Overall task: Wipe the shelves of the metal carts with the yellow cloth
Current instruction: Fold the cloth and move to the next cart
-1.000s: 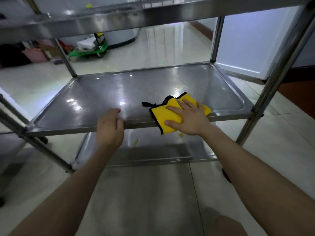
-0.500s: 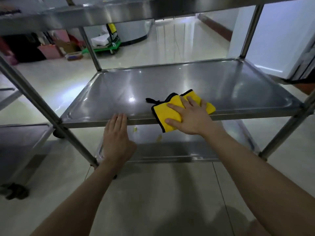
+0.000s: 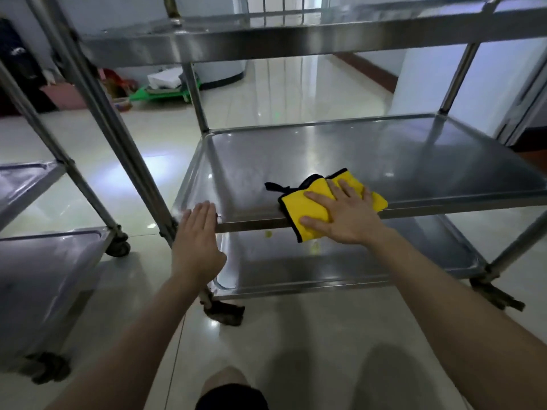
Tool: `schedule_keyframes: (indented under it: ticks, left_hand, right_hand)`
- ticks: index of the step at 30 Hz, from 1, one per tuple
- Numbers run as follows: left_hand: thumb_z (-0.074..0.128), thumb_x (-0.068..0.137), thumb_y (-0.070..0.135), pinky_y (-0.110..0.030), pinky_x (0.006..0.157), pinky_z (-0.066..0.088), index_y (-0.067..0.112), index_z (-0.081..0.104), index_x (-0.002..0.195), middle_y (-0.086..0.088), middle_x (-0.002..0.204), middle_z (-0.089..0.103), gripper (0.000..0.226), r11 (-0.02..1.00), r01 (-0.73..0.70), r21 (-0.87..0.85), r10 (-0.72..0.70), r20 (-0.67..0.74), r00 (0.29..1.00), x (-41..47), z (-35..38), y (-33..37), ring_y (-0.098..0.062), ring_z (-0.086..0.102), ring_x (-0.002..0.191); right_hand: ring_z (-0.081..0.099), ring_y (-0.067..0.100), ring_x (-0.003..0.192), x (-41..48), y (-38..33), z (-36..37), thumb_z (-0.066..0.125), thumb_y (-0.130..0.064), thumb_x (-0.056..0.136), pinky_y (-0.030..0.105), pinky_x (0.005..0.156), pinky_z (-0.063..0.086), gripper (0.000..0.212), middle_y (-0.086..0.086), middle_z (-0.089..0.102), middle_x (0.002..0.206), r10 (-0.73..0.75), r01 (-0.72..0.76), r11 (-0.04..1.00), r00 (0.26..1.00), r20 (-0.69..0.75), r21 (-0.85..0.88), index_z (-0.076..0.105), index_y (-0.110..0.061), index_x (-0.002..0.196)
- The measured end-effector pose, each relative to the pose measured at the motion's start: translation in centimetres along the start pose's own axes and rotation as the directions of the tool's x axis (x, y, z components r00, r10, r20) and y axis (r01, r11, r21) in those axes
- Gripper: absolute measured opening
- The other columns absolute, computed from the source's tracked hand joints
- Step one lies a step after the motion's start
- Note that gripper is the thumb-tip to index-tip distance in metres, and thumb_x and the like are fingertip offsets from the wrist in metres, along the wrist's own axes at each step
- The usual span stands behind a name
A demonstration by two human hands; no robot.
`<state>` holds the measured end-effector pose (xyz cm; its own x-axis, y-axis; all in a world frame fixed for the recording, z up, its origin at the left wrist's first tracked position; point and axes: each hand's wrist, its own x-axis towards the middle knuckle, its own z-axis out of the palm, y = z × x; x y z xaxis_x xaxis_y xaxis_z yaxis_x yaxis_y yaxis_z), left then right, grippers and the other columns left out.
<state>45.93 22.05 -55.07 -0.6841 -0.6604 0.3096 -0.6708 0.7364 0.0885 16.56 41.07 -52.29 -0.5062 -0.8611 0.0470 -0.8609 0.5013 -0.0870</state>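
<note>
Diagonally, yellow cloth [image 3: 299,207] near-left to far-right under flat right fingers [image 3: 318,198]; left fingers [image 3: 204,214] straight, empty.

Both forearms stretch forward. The left hand [image 3: 196,232] is flat, fingers straight and together; the right hand [image 3: 343,214] lies palm-down, fingers spread.

Yellow cloth [image 3: 307,208], black-edged; silver cart [image 3: 384,155]

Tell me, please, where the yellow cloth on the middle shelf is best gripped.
Pinch the yellow cloth at its near corner, coming from the front: that corner overhangs the front rim of the middle shelf, while the rest lies flat under the right hand.
</note>
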Motion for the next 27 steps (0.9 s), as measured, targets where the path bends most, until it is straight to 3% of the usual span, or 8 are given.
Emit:
schedule_keyframes:
  ticks: [7,9,12,14,17,19,22,27]
  left_hand:
    - [0.051,0.071,0.017,-0.048,0.137,0.009,-0.002,0.028,0.168,-0.018,0.179,0.020,0.102,0.986,-0.085,-0.145,0.074,-0.077,0.994,-0.4,0.4,-0.3,-0.033,0.015,0.168]
    - [0.047,0.074,0.010,-0.052,0.134,0.025,0.001,0.040,0.165,-0.017,0.173,0.037,0.092,0.944,-0.103,-0.313,0.046,-0.185,0.982,-1.5,0.1,-0.8,-0.034,0.031,0.163]
    - [0.063,0.086,0.016,-0.049,0.117,0.043,0.011,0.054,0.142,-0.005,0.143,0.053,0.057,0.869,0.014,-0.495,-0.303,-0.510,0.805,-3.5,0.1,-1.7,-0.033,0.052,0.136]
    - [0.077,0.092,0.037,-0.046,0.118,0.043,0.019,0.044,0.145,0.001,0.147,0.045,0.065,0.688,0.187,-0.701,-0.613,-0.424,0.667,-2.1,-0.7,-2.8,-0.025,0.048,0.139]
    - [0.066,0.099,0.060,-0.028,0.105,0.052,0.027,0.053,0.139,0.015,0.135,0.063,0.054,0.493,0.192,-0.849,-0.596,-0.168,0.786,1.6,-2.2,-5.0,-0.005,0.060,0.126]
    - [0.054,0.106,0.056,-0.036,0.084,0.062,0.027,0.055,0.119,0.006,0.112,0.070,0.032,0.534,0.181,-0.826,-0.550,-0.176,0.816,3.1,-2.6,-5.6,-0.010,0.069,0.099]
    - [0.046,0.110,0.050,-0.059,0.081,0.061,0.025,0.049,0.116,-0.011,0.108,0.066,0.025,0.582,0.195,-0.790,-0.547,-0.203,0.812,3.8,-1.9,-5.7,-0.030,0.069,0.094]
    - [0.040,0.106,0.062,-0.058,0.070,0.059,0.028,0.046,0.113,-0.011,0.101,0.064,0.036,0.635,0.131,-0.761,-0.496,-0.271,0.825,3.4,-1.2,-5.8,-0.032,0.067,0.083]
  right_hand:
    - [0.002,0.043,0.163,1.6,-9.6,1.3,0.005,-0.101,0.081,0.080,0.119,0.000,0.091,0.010,0.002,0.179,-0.017,0.016,1.000,1.000,-0.007,-0.027,0.007,-0.060,0.163]
    - [-0.002,0.044,0.163,2.1,-11.0,1.0,0.003,-0.102,0.079,0.081,0.119,-0.003,0.093,0.011,-0.001,0.179,-0.003,0.003,1.000,0.999,0.039,-0.008,0.006,-0.060,0.163]
    - [-0.008,0.043,0.163,2.5,-11.2,0.4,0.001,-0.105,0.074,0.082,0.118,-0.007,0.097,0.008,-0.008,0.179,0.023,-0.026,0.999,0.992,0.121,0.025,0.002,-0.064,0.161]
    - [-0.012,0.045,0.162,3.1,-11.3,-0.3,0.004,-0.106,0.073,0.083,0.117,-0.009,0.096,0.008,-0.012,0.178,0.040,-0.047,0.999,0.980,0.193,0.027,-0.001,-0.065,0.160]
    - [-0.014,0.049,0.160,4.2,-12.1,-0.9,0.008,-0.107,0.073,0.084,0.116,-0.009,0.096,0.010,-0.017,0.177,0.064,-0.072,0.997,0.961,0.269,0.019,-0.005,-0.065,0.159]
    - [-0.015,0.051,0.159,5.5,-12.4,-1.1,0.010,-0.109,0.070,0.084,0.114,-0.009,0.099,0.012,-0.019,0.177,0.079,-0.091,0.995,0.956,0.283,0.030,-0.007,-0.066,0.159]
    - [-0.018,0.054,0.158,8.8,-13.4,-0.6,0.012,-0.110,0.065,0.085,0.112,-0.012,0.106,0.016,-0.022,0.175,0.117,-0.132,0.991,0.954,0.275,0.036,-0.007,-0.065,0.159]
    - [-0.014,0.060,0.156,19.4,-17.3,0.5,0.016,-0.109,0.068,0.087,0.111,-0.013,0.108,0.025,-0.016,0.174,0.163,-0.169,0.985,0.972,0.172,0.021,0.001,-0.059,0.163]
